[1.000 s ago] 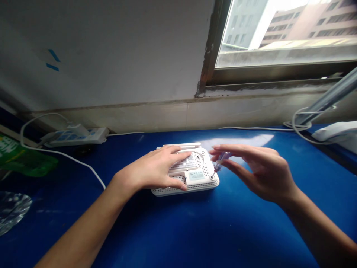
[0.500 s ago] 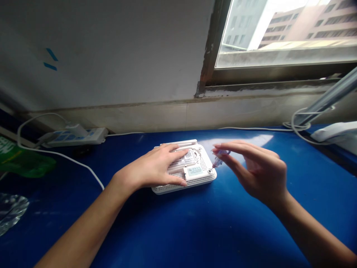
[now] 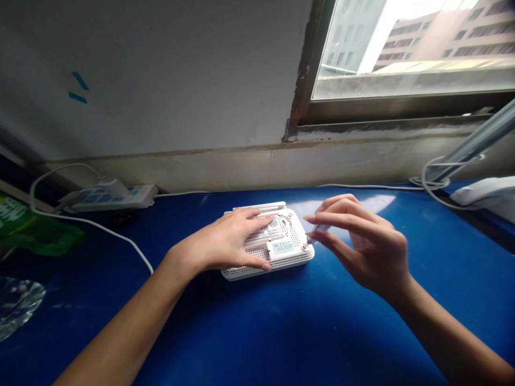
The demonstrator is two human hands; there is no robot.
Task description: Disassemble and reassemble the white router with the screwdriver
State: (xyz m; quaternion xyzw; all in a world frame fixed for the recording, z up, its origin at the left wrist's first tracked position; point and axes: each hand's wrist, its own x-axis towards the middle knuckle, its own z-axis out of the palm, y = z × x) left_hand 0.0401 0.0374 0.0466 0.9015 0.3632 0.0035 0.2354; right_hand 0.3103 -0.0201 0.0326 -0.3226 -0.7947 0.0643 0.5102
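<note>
A white perforated device [image 3: 295, 238] with labels and round corner recesses lies flat on the blue table [image 3: 281, 332]. Across its left part rests my left hand [image 3: 225, 241], fingers spread over the casing and a label. By the near right corner, my right hand [image 3: 362, 241] pinches a small, partly see-through purplish tool [image 3: 321, 228] between thumb and fingers. The tool's lower end is by the round recess [image 3: 304, 247] at that corner; whether it touches is too blurred to tell.
At the back left sits a white power strip [image 3: 140, 196] with a plug and a looping cable. A green bottle [image 3: 60, 236] and a clear glass dish [image 3: 20, 305] are at the left. A metal pole [image 3: 470, 142] with wound cable stands at the right.
The fingers of my right hand have shifted on the tool, with the fingertips lower and the knuckles more raised. My left hand stays on the device.
</note>
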